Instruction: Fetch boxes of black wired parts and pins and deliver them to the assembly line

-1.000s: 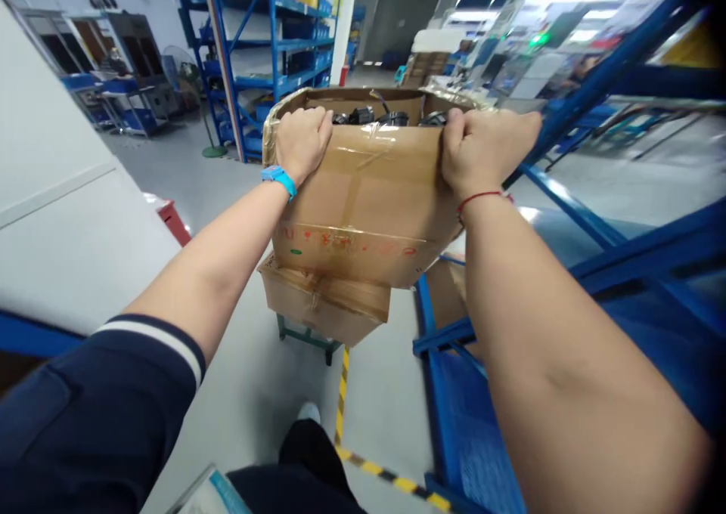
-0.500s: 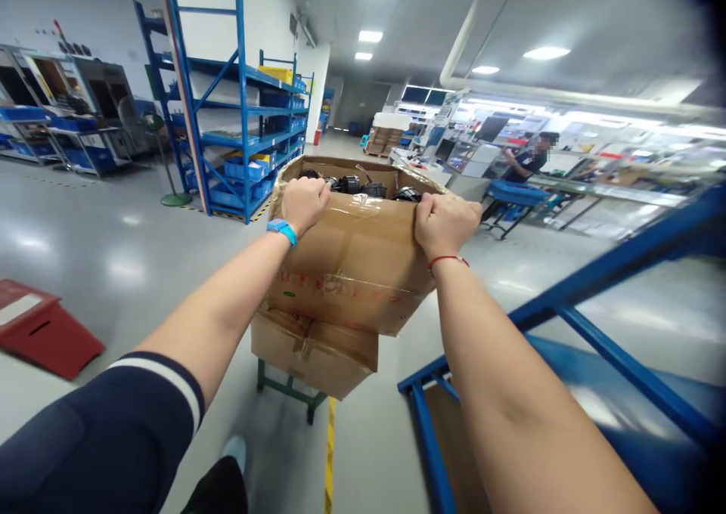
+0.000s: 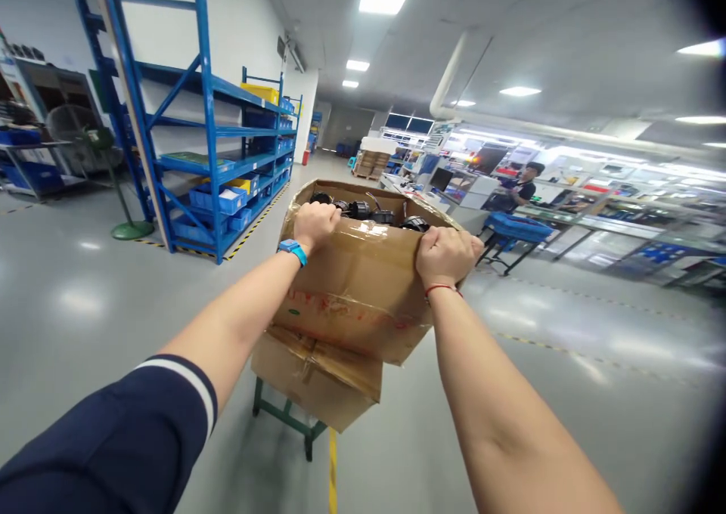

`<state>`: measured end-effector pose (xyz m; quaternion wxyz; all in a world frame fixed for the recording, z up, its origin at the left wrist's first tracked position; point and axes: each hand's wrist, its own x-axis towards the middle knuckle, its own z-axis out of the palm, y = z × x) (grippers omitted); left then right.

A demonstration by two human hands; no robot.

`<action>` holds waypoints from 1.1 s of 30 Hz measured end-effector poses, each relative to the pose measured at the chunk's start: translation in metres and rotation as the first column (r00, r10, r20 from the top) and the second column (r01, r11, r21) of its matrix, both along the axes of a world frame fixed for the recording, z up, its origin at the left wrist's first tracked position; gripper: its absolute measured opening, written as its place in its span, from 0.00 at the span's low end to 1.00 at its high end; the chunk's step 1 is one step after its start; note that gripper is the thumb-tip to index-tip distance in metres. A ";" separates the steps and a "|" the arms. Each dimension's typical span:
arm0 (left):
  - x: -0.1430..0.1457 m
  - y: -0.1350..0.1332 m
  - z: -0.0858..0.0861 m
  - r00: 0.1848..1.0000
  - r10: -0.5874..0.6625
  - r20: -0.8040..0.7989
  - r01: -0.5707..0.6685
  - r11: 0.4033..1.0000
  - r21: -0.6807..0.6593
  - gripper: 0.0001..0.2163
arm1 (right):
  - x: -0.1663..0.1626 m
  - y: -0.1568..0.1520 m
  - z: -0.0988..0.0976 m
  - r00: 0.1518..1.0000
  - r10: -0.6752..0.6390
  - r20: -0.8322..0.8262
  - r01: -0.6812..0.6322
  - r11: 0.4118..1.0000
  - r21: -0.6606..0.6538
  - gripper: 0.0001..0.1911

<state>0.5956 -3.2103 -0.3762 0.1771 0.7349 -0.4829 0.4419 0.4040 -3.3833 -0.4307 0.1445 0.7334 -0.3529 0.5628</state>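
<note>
The open cardboard box [image 3: 355, 287] holds black parts [image 3: 363, 210] and sits on a second cardboard box [image 3: 314, 382] atop a green cart [image 3: 286, 417]. Its near top edge lies inside both grips: the left hand [image 3: 315, 225] curls tight over the left corner, and the right hand [image 3: 447, 255] clamps the right corner. Beyond the left grip stands blue shelving [image 3: 209, 136]; beyond the right grip a person [image 3: 525, 189] is by a counter [image 3: 595, 227].
</note>
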 end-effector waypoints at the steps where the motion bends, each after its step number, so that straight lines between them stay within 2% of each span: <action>1: 0.003 -0.001 0.004 1.000 0.004 0.006 -0.004 1.000 -0.006 0.19 | 0.002 0.000 0.005 1.000 -0.003 0.003 0.003 1.000 -0.003 0.18; 6: 0.012 -0.006 0.017 1.000 0.004 0.010 -0.004 0.999 -0.048 0.19 | 0.011 -0.006 0.020 1.000 -0.003 0.016 0.003 1.000 -0.016 0.19; 11: 0.013 -0.008 0.010 0.999 -0.026 0.030 0.026 1.000 0.001 0.17 | 0.020 -0.021 0.011 1.000 -0.007 0.022 0.007 1.000 0.021 0.18; 15: 0.006 -0.008 0.014 0.997 -0.056 0.044 0.053 0.996 0.070 0.17 | 0.022 -0.035 0.009 0.999 0.025 0.046 -0.029 0.995 0.092 0.17; 20: 0.001 -0.018 0.016 0.998 -0.052 0.035 0.051 0.998 0.033 0.19 | 0.021 -0.043 0.012 0.998 0.028 0.050 -0.032 0.996 0.083 0.17; 23: 0.011 -0.027 0.005 0.997 -0.064 0.045 0.062 0.996 0.060 0.18 | 0.029 -0.043 0.003 0.998 0.000 0.058 -0.005 0.997 0.079 0.17; 27: 0.038 -0.034 -0.007 0.997 -0.050 0.056 0.045 0.996 0.083 0.17 | 0.049 -0.037 -0.008 1.000 -0.008 -0.017 0.010 0.997 0.076 0.18; 29: 0.050 -0.036 -0.003 0.997 -0.044 0.069 0.038 0.996 0.082 0.17 | 0.057 -0.034 -0.006 0.999 -0.033 -0.034 0.036 0.997 0.071 0.18; 33: 0.062 -0.041 0.015 0.996 -0.024 0.091 0.018 0.997 0.074 0.18 | 0.068 -0.039 0.009 0.997 -0.076 0.012 0.075 0.997 0.032 0.18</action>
